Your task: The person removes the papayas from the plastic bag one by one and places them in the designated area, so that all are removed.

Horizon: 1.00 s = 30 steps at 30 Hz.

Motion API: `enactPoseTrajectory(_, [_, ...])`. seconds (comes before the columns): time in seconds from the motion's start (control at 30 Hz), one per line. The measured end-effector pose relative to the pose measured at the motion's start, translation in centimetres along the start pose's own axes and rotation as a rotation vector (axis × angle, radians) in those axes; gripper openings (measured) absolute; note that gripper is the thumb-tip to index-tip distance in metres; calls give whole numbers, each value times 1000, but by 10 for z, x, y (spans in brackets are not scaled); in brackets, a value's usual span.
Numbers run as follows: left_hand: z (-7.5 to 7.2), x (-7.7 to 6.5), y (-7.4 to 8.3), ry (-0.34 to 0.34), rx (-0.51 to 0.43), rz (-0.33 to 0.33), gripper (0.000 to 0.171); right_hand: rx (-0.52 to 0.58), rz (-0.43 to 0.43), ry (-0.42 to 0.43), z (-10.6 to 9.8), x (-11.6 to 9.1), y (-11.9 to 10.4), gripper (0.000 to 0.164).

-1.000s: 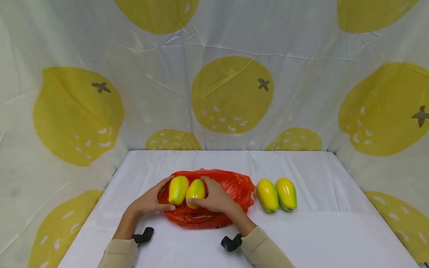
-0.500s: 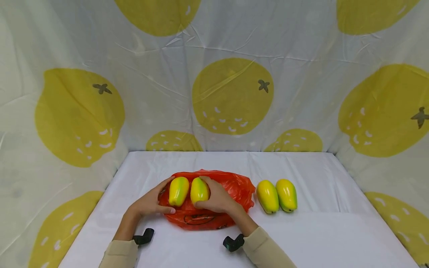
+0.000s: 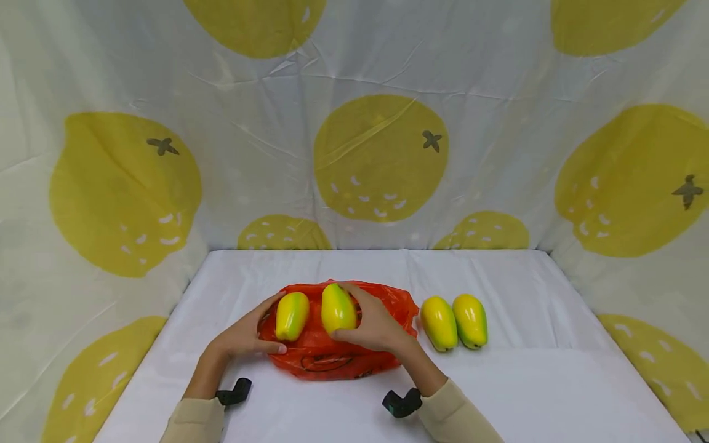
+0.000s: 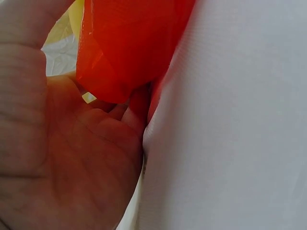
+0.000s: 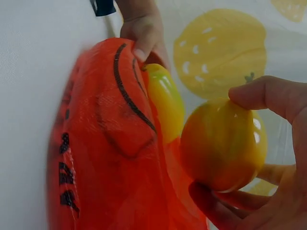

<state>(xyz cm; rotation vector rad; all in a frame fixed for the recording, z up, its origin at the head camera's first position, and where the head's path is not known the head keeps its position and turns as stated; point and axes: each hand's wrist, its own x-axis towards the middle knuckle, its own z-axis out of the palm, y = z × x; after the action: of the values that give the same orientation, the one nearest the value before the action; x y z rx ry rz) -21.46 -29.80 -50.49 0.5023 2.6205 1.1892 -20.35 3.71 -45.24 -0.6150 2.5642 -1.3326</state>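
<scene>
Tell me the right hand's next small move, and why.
Likely carry the held fruit right, toward the two fruits on the white cloth: the right hand grips it, apparently raised above the red bag and apart from the leftmost fruit near the left hand.

The left sleeve [image 3: 194, 419] and right sleeve [image 3: 460, 413] are plain beige, long and smooth, each finished with a broad hem that stops short of the wrist, leaving the left hand [image 3: 242, 338] and right hand [image 3: 376, 323] bare. Beside each hem a small black camera, the left camera [image 3: 236, 392] and the right camera [image 3: 402, 403], juts from the inner side of the wrist, bent like an elbow, with blunt rounded ends.
</scene>
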Motion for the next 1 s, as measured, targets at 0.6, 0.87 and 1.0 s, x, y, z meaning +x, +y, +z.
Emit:
enactPoseTrajectory(0.6, [0,-1,-2,5,0,37,116,84,-11,75,-45,-23,16,88])
enactPoseTrajectory(0.87, [0,-1,-2,4,-10,29,118,100,28,82,-53,-30,24,89])
enactPoseTrajectory(1.0, [0,-1,-3,-4,-23,20,119,116,44,97,-58,-34,27,87])
